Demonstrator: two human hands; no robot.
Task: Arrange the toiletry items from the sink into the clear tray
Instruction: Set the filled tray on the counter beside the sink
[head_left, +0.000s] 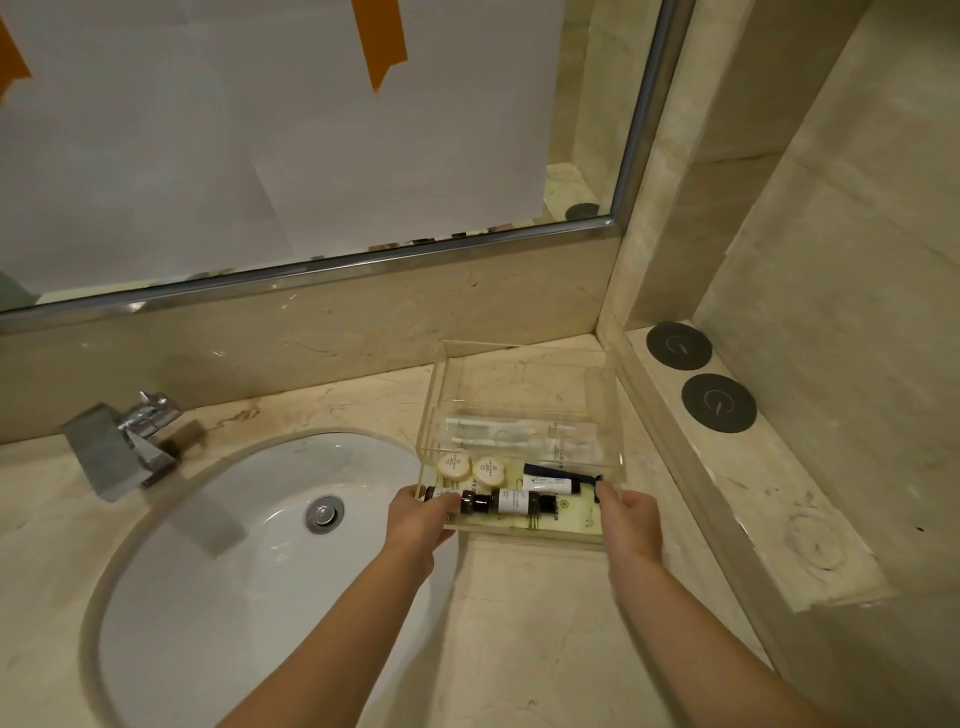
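Note:
The clear tray (519, 364) sits on the marble counter, right of the sink (249, 545). Inside it lie two round wrapped soaps (470, 469), two dark bottles with white labels (511, 502), a small white tube (550, 484), flat packets (519, 434) and a pale sachet (571, 514). My left hand (418, 519) grips the tray's near left corner, thumb by a dark bottle. At the near right corner my right hand (626, 514) holds the tray wall. The white basin holds no items.
A chrome faucet (127, 441) stands at the back left of the sink. Two dark round coasters (698, 376) lie on the raised ledge to the right. A mirror covered with paper (260, 130) rises behind the backsplash. Marble wall closes the right side.

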